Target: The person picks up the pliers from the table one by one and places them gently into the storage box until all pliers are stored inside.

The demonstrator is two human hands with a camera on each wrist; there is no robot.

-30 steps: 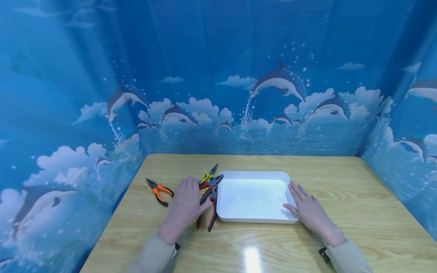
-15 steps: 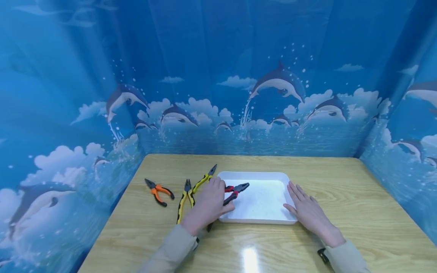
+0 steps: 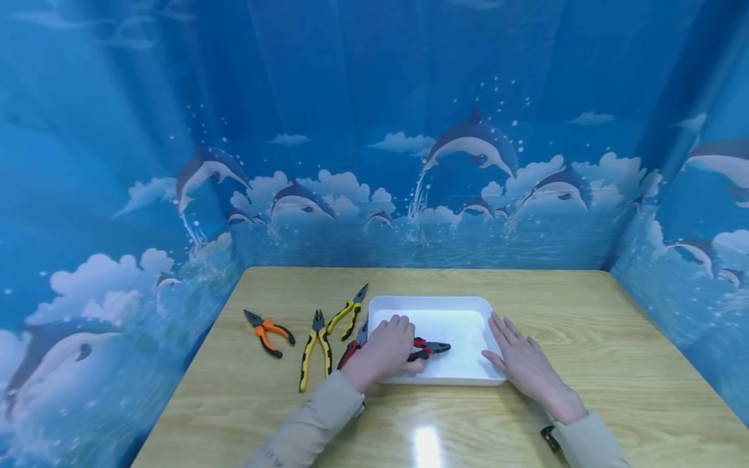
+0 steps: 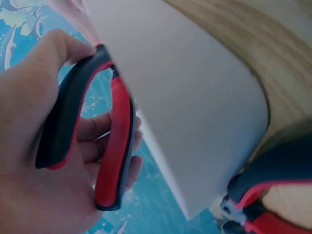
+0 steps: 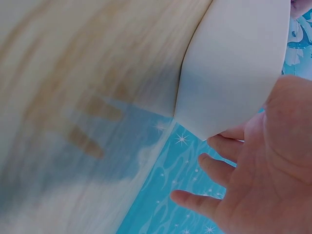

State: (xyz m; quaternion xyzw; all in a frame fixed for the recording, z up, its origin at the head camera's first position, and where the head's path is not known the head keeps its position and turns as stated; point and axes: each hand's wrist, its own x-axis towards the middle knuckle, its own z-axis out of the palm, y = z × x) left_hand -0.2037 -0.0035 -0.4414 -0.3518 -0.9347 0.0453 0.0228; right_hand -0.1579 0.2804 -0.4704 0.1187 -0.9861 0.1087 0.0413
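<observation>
My left hand grips combination pliers with red and black handles, over the left half of a white tray. Their dark jaws point right. Seen from the left wrist, the red inner side of a handle shows between thumb and fingers, beside the tray's outer wall. My right hand rests against the tray's right rim with straight fingers; the right wrist view shows its spread fingers at the white tray wall. Partly hidden behind my left hand, a second red and black pair of pliers lies left of the tray.
Orange and black pliers lie at the table's left. Between them and the tray are yellow and black pliers and a yellow needle-nose pair. The wooden table meets a blue dolphin curtain at the back.
My left hand has picked the red and black pliers up from the group left of the tray and carried them right, over the tray. My right hand has stayed at the rim.
</observation>
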